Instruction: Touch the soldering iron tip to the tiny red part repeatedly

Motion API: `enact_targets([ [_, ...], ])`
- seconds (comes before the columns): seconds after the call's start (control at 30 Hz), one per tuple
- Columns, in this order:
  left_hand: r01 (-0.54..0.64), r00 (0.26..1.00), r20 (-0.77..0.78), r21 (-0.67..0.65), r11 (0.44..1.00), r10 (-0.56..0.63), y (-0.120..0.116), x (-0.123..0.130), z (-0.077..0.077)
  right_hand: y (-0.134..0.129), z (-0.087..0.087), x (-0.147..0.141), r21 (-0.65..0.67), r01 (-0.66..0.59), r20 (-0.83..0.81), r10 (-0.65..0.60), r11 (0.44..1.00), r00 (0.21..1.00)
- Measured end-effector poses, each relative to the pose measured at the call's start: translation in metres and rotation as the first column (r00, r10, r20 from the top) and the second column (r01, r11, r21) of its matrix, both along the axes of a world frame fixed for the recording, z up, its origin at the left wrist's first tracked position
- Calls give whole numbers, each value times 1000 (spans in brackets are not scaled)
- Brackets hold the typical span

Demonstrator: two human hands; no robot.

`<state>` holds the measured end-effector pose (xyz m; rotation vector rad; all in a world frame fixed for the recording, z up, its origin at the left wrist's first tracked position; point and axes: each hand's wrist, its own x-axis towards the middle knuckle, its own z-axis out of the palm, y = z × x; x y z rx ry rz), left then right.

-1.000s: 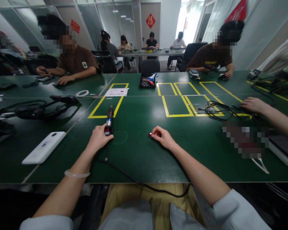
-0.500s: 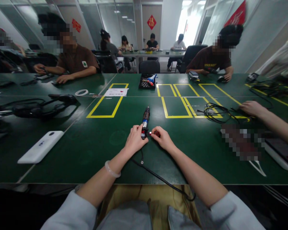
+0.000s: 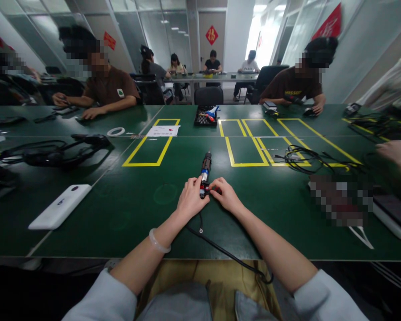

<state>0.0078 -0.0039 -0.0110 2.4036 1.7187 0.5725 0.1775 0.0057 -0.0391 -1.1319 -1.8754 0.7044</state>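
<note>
A slim power tool [image 3: 206,167], dark with a blue and silver band, lies on the green table [image 3: 127,223] with its narrow tip pointing away from me. My left hand [image 3: 191,196] is wrapped round its rear part from the left side. At the tool's right side, my right hand [image 3: 224,192] pinches a small red and white part [image 3: 207,188], which touches the tool's rear. A black cable [image 3: 227,253] runs from under my left hand over the table's front edge. A short lead with a ring end [image 3: 201,231] lies beside it.
A white power bank [image 3: 60,207] lies at the left, near black straps [image 3: 67,149]. Further back are a tape roll [image 3: 115,132], a paper [image 3: 163,130] and a black tray [image 3: 205,117]. Black cables [image 3: 297,156] and a neighbour's hand [image 3: 396,150] are at the right.
My right hand has brought the small red and white part left against the tool. The neighbour's hand at the right has moved away from the cables. The view has shifted slightly.
</note>
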Motion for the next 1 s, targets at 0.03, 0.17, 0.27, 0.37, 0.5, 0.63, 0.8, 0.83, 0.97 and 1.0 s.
enact_targets([
  [0.03,-5,1000,-16,8,1000,5,0,0,0,-1,1,0,2,5,-5,-5,1000,1000],
  [0.17,-28,994,-100,58,998,34,0,1,0,-4,2,0,-6,25,-7,-25,1000,1000],
  [0.27,-41,987,-154,85,996,54,1,3,2,-5,3,1,-9,34,-22,-34,999,999],
  [0.37,-59,980,-184,88,994,75,4,6,5,-5,4,3,-25,19,-59,-21,999,998],
  [0.5,-57,974,-212,83,995,74,7,4,8,-5,4,4,-47,-34,-101,29,998,994],
  [0.63,-24,969,-242,85,996,44,9,-10,10,-3,1,7,-42,-27,-97,23,999,995],
  [0.8,-41,951,-302,78,996,62,10,-48,13,-4,1,10,-70,-22,-86,16,997,996],
  [0.83,-59,946,-314,76,995,80,10,-59,13,-5,2,10,-76,-22,-85,15,997,996],
  [0.97,-168,914,-366,51,984,175,11,-108,16,-8,7,9,-84,-25,-77,19,996,997],
  [1.0,-201,903,-380,41,979,202,12,-122,16,-8,7,9,-83,-28,-69,22,996,997],
])
